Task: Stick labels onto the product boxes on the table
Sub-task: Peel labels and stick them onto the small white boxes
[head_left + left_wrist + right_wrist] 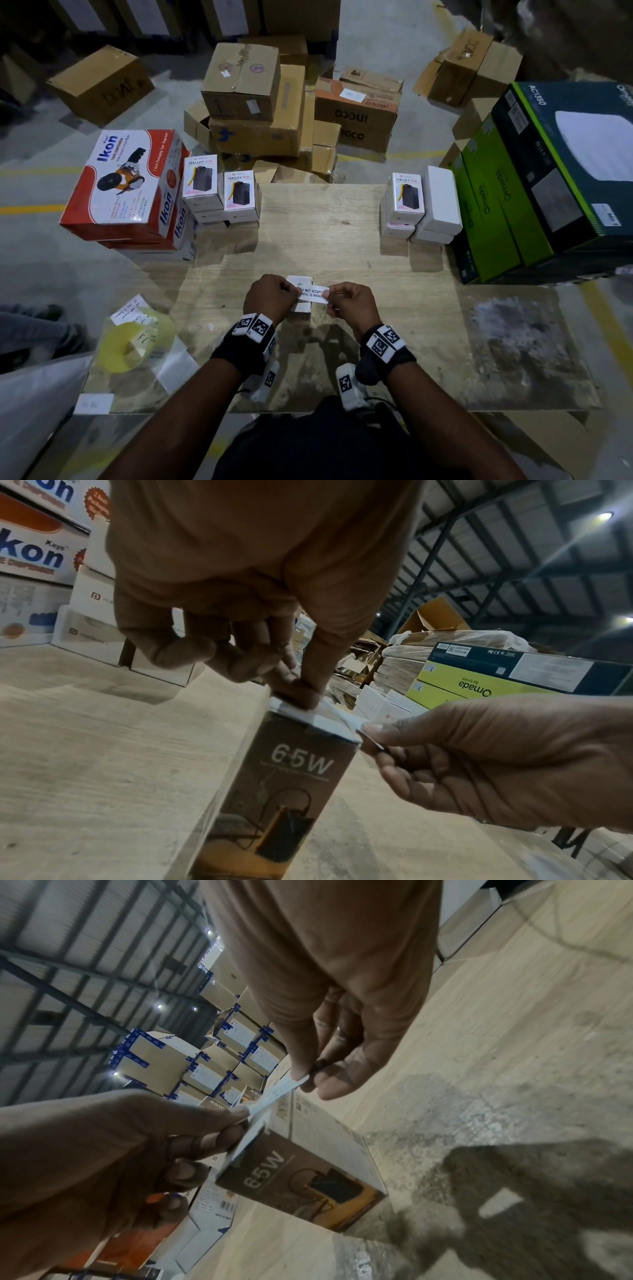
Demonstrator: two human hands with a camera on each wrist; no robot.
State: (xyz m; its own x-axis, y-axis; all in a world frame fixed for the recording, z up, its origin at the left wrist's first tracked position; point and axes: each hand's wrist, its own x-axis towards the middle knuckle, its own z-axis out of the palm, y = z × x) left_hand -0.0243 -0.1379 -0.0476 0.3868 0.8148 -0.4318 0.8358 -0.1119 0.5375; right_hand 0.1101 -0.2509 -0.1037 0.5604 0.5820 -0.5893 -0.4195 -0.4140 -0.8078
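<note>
A small product box [300, 280] marked 65W [298, 775] [308, 1177] stands upright on the wooden table [325, 236], close in front of me. Just above its top I stretch a white seal label [313, 295] printed "DO NOT ACCEPT" between both hands. My left hand [296, 293] pinches the label's left end down at the box's top edge [301, 699]. The right end [279, 1093] is pinched between thumb and forefinger of my right hand [331, 297] [308, 1076], held off the box's right side. Most of the box top is hidden by the label and fingers.
Stacks of white Halley 20K boxes stand at the far left [219, 195] and far right [411, 205]. Red Ikon cartons [126, 192] sit left, green Omada cartons [513, 198] right. A yellow roll in a plastic bag [126, 346] lies near left. Brown cartons [257, 102] crowd the floor behind.
</note>
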